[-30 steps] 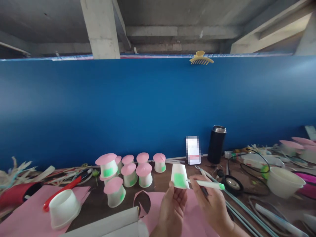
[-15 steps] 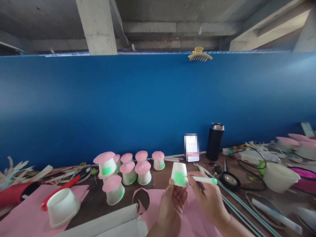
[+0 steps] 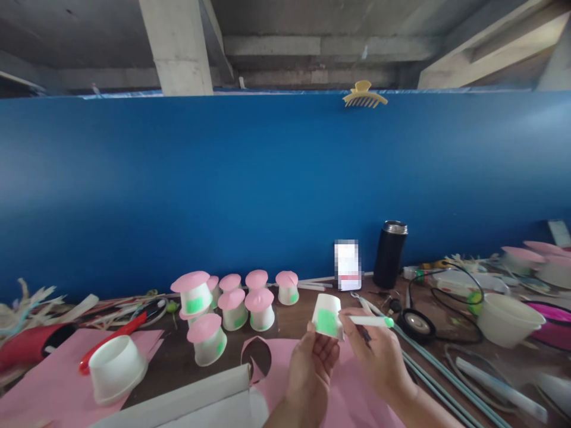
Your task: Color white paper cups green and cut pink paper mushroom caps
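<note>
A white paper cup (image 3: 327, 304) with a green coloured patch is held upside down, its rim downward, in my left hand (image 3: 312, 368), thumb on the near side and fingers beneath. Closed around a white marker with a green end (image 3: 369, 321) is my right hand (image 3: 379, 353), with the marker's other end at the cup's right side, hidden by my fingers. Pink paper (image 3: 343, 386) lies under both hands. To the left stand several upturned cups with pink paper tops (image 3: 207, 339) and green patches, some stacked.
A white cup (image 3: 116, 368) and red-handled tool (image 3: 116, 342) rest on pink paper at left, near a white box (image 3: 200, 395). Behind my hands stand a phone (image 3: 348, 264) and black flask (image 3: 390, 255). At right lie teal rods (image 3: 450, 380), a cable and a white bowl (image 3: 508, 321).
The view has shifted slightly. Both hands keep nearly the same pose, with the cup turned a little in the left hand and the marker still at its right side.
</note>
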`<state>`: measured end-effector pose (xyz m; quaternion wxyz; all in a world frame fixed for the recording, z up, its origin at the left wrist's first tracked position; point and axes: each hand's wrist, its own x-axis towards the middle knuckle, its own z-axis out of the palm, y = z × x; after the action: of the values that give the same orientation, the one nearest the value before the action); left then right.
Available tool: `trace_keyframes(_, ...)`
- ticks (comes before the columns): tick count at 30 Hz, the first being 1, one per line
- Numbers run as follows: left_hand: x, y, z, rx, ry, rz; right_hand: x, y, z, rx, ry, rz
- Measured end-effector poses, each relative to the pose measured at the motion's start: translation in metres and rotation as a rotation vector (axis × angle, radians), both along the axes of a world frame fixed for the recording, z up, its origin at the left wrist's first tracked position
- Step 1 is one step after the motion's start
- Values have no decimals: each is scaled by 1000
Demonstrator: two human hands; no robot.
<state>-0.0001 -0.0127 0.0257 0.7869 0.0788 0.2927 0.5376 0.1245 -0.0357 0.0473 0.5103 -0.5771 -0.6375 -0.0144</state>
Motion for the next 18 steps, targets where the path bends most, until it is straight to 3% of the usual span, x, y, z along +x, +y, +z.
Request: trace_keyframes(18, 1, 1, -1, -16, -25, 13, 0, 3, 0, 14, 4, -11)
